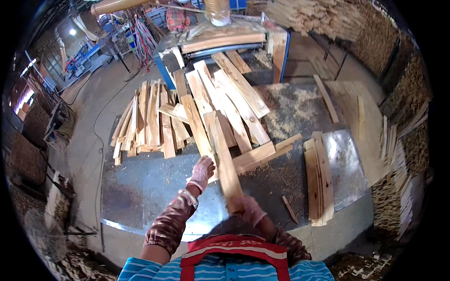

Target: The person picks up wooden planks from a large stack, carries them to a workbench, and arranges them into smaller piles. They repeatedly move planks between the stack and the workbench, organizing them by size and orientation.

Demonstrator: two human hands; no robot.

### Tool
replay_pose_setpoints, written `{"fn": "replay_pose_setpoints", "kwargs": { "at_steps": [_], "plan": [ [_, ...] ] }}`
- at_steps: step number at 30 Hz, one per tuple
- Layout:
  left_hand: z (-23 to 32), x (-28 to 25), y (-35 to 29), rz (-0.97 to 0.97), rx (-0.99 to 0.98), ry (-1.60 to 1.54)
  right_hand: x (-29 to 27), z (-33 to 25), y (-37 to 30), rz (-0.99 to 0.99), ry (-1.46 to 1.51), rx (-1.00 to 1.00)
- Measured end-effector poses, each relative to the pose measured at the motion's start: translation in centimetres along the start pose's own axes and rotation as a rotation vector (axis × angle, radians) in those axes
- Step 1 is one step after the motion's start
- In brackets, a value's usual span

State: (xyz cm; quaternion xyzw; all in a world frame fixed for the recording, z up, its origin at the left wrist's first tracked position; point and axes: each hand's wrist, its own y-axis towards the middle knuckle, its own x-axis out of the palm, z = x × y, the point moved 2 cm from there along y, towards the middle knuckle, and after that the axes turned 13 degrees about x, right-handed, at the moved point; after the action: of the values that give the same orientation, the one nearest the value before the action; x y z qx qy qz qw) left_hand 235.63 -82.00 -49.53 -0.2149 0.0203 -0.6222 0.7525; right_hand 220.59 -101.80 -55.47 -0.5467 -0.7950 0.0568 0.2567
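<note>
Our right hand [249,210], though blurred, wraps its fingers around the near end of a long board [222,159]; our left hand [203,172] curls at the near end of a neighbouring board [195,122], and we cannot tell whether it grips. Swung sideways, the long board could knock the crosswise boards [255,156] lying close beside it; a bump could slide the unevenly overlapping pile [153,114]. The metal table [136,187] offers bare room front-left; rightward, a stack [319,178] reaches its near edge.

Metal table [154,175] under wood
From here I see planks [153,117] left and centre, a stack [319,180] right, sawdust [300,107] between.
</note>
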Motion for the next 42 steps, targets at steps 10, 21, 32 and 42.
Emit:
{"fn": "replay_pose_setpoints", "kwargs": {
  "at_steps": [10, 21, 32, 42],
  "plan": [
    [-14.4, -3.1, -12.5, -0.119, -0.45, -0.375, -5.1, -3.5, -0.8, 0.052, 0.551, 0.501],
    [-9.8, 5.8, -7.3, -0.11, -0.344, -0.341, -7.0, -2.0, 4.1, 0.059, 0.024, 0.625],
    [-10.3, 1.1, -5.4, -0.112, -0.394, -0.318, -18.9, -14.4, 18.9, 1.08, -1.281, 0.073],
    [-3.8, -11.2, 0.1, -0.16, 0.006, -0.011, -17.8, -13.9, 19.2, 1.088, -1.109, 0.285]
  ]
}}
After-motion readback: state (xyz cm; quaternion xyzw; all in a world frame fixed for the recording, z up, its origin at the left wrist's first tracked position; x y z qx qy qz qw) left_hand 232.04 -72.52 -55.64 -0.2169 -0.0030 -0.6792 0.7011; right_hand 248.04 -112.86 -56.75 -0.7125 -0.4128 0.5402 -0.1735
